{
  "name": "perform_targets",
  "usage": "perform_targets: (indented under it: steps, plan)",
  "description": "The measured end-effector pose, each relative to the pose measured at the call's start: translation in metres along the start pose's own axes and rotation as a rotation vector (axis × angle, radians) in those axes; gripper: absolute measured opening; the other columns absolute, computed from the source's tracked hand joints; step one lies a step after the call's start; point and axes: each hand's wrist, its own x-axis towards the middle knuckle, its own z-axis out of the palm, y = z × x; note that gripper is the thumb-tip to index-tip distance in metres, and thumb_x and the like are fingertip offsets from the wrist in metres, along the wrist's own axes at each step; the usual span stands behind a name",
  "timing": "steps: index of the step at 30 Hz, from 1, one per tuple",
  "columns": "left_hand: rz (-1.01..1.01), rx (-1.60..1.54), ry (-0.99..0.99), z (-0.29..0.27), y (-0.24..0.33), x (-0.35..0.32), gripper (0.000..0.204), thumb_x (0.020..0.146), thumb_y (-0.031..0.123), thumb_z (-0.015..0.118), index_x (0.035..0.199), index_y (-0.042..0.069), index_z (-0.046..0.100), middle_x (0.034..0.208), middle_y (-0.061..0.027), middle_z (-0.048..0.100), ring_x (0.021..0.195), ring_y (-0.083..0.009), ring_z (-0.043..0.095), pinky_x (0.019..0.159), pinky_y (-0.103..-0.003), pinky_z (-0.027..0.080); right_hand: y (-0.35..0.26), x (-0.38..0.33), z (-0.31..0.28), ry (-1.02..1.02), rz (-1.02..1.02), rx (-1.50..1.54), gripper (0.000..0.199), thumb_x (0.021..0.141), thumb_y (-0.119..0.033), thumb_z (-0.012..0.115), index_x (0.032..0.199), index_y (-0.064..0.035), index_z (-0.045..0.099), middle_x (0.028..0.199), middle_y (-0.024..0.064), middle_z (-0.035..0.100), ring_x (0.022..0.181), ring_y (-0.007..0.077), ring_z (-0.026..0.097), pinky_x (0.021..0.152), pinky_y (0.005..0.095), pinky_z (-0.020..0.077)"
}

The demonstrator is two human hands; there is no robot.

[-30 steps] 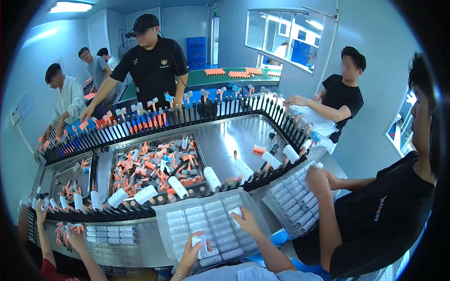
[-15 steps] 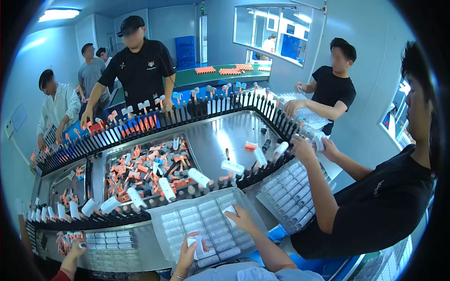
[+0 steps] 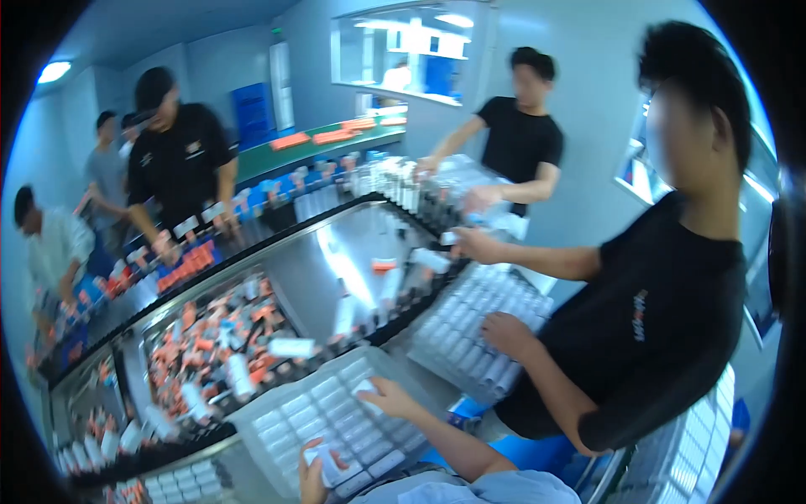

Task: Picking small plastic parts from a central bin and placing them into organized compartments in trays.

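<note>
A clear plastic tray (image 3: 245, 418) filled with rows of white curved pieces lies close in front of me. My left hand (image 3: 311, 480) is at its near left edge, fingers closed around a white curved piece (image 3: 324, 460). Over the far right part of the same tray, my right hand (image 3: 395, 400) pinches another white piece (image 3: 366, 386). Motion blur softens the picture, and I cannot tell whether that second piece touches the tray.
Beyond the tray stands a row of black posts bearing white pieces (image 3: 239, 374). Behind it, a metal tray holds mixed orange, grey and white parts (image 3: 210, 336). At my right, a co-worker (image 3: 646, 311) reaches across a second filled tray (image 3: 445, 315). Other people stand around the station.
The view has swung to the right, so the scene sits further left. Both my hands still hold white pieces at the tray. The co-worker at right now has one hand lowered onto the second tray.
</note>
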Motion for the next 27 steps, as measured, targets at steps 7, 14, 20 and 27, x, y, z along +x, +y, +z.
perform_targets:
  steps: [7,14,20,27]
  plan:
    - [-0.207,0.009,0.298,0.005,0.016,-0.020,0.057,0.079,0.015,0.059,0.130,0.001,0.038,0.126,-0.0169,0.043,0.115,-0.0310,0.042,0.098,-0.040,0.034,-0.020,0.003,-0.002,-0.075,0.003,-0.038,0.050,0.081,-0.044,0.059,0.102,0.0010,0.055,0.097,0.0217,0.060,0.089,0.0315,0.058,0.077,0.0368,0.0438]
    - [0.254,0.733,-0.071,-0.013,0.001,-0.013,0.052,0.080,0.011,0.056,0.129,0.001,0.039,0.127,-0.0181,0.042,0.116,-0.0259,0.041,0.097,-0.039,0.036,-0.026,-0.003,-0.013,-0.054,-0.030,0.044,0.049,0.082,-0.044,0.056,0.097,0.0022,0.058,0.093,0.0217,0.060,0.086,0.0318,0.058,0.075,0.0375,0.0428]
    - [0.552,1.037,-0.151,-0.019,-0.002,-0.001,0.049,0.078,0.001,0.052,0.126,-0.001,0.041,0.123,-0.0212,0.044,0.103,-0.0304,0.052,0.088,-0.037,0.043,-0.032,-0.004,-0.012,-0.027,0.034,0.013,0.049,0.081,-0.045,0.058,0.096,0.0022,0.057,0.084,0.0185,0.061,0.082,0.0278,0.059,0.070,0.0370,0.0429]
    - [0.133,0.450,0.113,0.007,0.030,-0.013,0.042,0.091,0.025,0.046,0.122,-0.003,0.045,0.106,-0.0166,0.057,0.099,-0.0255,0.054,0.085,-0.035,0.044,-0.032,0.007,0.012,-0.052,0.106,0.063,0.046,0.083,-0.042,0.060,0.103,-0.0007,0.059,0.078,0.0094,0.061,0.071,0.0139,0.057,0.062,0.0313,0.0445]
